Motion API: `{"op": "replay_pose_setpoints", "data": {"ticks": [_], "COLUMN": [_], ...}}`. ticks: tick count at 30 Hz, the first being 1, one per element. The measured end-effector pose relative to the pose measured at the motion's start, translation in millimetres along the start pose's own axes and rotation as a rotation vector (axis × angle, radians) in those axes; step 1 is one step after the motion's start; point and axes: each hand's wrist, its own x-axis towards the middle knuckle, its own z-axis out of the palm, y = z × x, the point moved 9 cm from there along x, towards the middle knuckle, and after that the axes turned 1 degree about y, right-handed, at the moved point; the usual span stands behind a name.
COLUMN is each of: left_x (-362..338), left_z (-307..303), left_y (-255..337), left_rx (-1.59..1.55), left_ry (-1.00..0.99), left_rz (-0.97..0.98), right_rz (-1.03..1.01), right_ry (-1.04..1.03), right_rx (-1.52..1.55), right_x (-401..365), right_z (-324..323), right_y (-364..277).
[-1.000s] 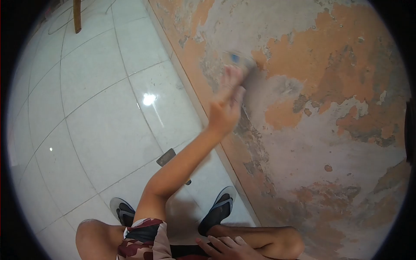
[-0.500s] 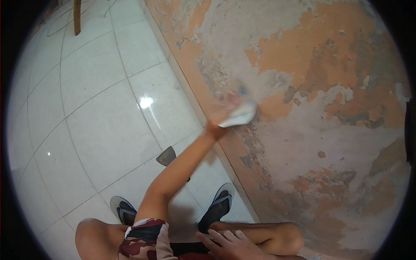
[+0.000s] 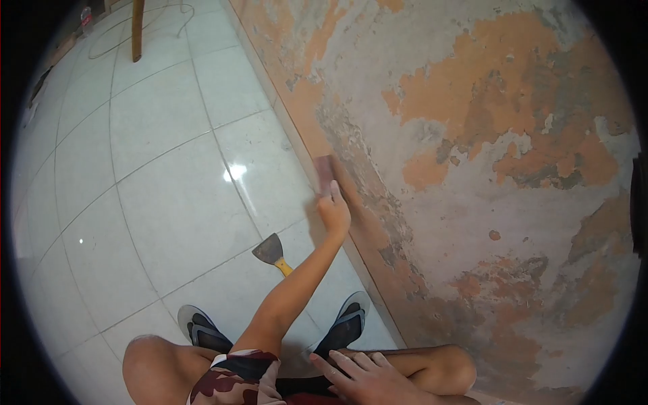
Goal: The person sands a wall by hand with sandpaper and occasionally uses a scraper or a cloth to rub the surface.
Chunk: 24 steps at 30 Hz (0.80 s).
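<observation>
Flaking wall [image 3: 472, 169], low section: left hand [image 3: 334, 212] pinches sandpaper [image 3: 325, 173] against it, sanding apparently in hand; right hand [image 3: 361, 378] rests open, well below. Next stroke needs even pressure.

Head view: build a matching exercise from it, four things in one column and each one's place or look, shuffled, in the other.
Things:
1. sandpaper sheet
2. scraper
3. right hand
4. wall

Place or look:
a. patchy orange and grey
b. lying on the floor tiles
c. at the bottom edge of the frame, fingers spread
d. held by the left hand at the foot of the wall

Pairs: 1-d, 2-b, 3-c, 4-a.
</observation>
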Motion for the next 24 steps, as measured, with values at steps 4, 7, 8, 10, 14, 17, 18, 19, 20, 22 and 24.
{"op": "replay_pose_setpoints", "data": {"ticks": [4, 7, 8, 10, 14, 17, 18, 19, 20, 22, 24], "left_x": [-44.0, -120.0, -118.8, -81.5, -63.6, -104.0, -131.6, -122.8, -114.1, -118.6, -90.5], "left_z": [25.1, 8.3, 10.9, 6.2, -2.0, 10.3, -3.5, -5.9, 0.4, 12.7, 16.9], "left_y": [14.3, 98.2, 82.5, 18.1, -15.1, 66.9, 114.4, 94.8, 69.7, 42.4, -54.0], "left_rx": [0.006, -0.102, -0.11, -0.132, 0.057, -0.083, -0.302, -0.302, -0.18, -0.068, -0.083], "left_ry": [-0.317, -0.443, -0.447, -0.22, -0.16, -0.19, -0.111, -0.124, -0.229, -0.342, -0.299], "left_rz": [-0.005, 0.841, 0.842, 0.566, -0.465, 0.11, 0.623, 0.622, 0.831, 1.053, 0.006], "right_rz": [0.003, 0.026, 0.033, 0.037, 0.014, 0.012, 0.02, 0.028, 0.035, 0.016, 0.012], "right_ry": [-0.004, -0.054, -0.049, -0.068, -0.024, 0.037, 0.023, 0.013, 0.024, 0.061, 0.111], "right_rx": [-0.046, -0.003, -0.007, -0.062, -0.054, -0.104, -0.105, -0.107, -0.103, -0.135, -0.138], "right_x": [-5.0, -5.6, -5.4, -4.4, -12.7, -16.6, -17.0, -17.6, -18.0, -18.1, -21.4], "right_z": [-0.4, 5.5, 5.2, 7.4, 9.2, 7.4, 10.7, 13.7, 14.3, 12.0, 4.5], "right_y": [0.6, 4.2, 4.0, 2.1, -1.8, -1.2, 0.9, 2.2, 2.8, 0.8, -1.2]}}
